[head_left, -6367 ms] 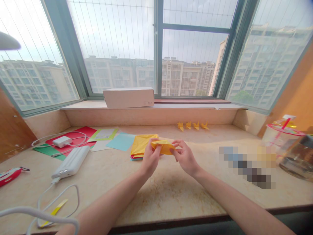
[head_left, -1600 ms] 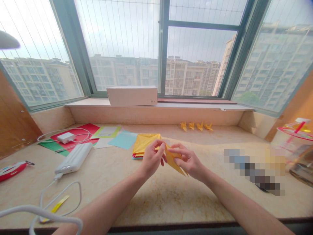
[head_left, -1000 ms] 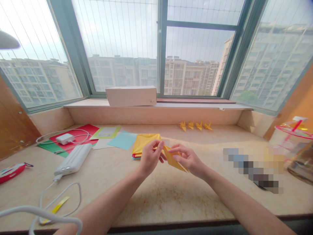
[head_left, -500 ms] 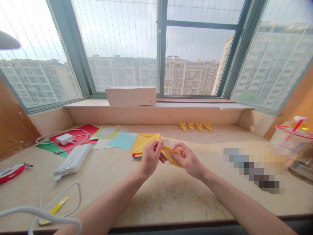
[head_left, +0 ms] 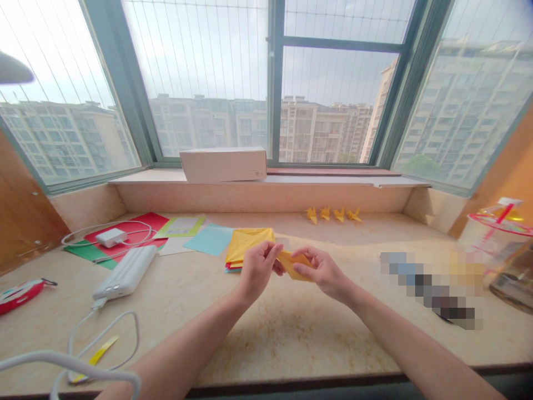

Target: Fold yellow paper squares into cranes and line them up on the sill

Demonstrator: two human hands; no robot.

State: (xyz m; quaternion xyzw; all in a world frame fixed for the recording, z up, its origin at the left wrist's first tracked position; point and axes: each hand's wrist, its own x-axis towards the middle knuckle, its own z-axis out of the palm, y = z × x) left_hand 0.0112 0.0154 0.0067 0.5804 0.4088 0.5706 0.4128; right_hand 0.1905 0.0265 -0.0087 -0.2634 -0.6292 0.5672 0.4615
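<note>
Between my two hands, above the stone counter, is a small folded piece of yellow paper (head_left: 296, 267). The fingers of my left hand (head_left: 260, 269) pinch its left corner. My right hand (head_left: 322, 270) grips the right part, thumb in front and fingers curled around the upper edge. Just behind my left hand lies a stack of paper (head_left: 249, 244) with yellow sheets on top and red and blue edges below. Several yellow folded paper cranes (head_left: 325, 214) stand in a row farther back.
Left are loose coloured sheets (head_left: 210, 238), a white charger (head_left: 111, 237), a white power bank (head_left: 125, 272), cables and a red object (head_left: 20, 295). A white box (head_left: 224, 165) sits on the sill. At right are a blurred-out object (head_left: 428, 289) and a clear cup with a red straw (head_left: 503, 214).
The yellow paper has tilted flatter between my hands, and its lower right corner has risen slightly. My right fingers have shifted a little on it. Both hands keep their hold.
</note>
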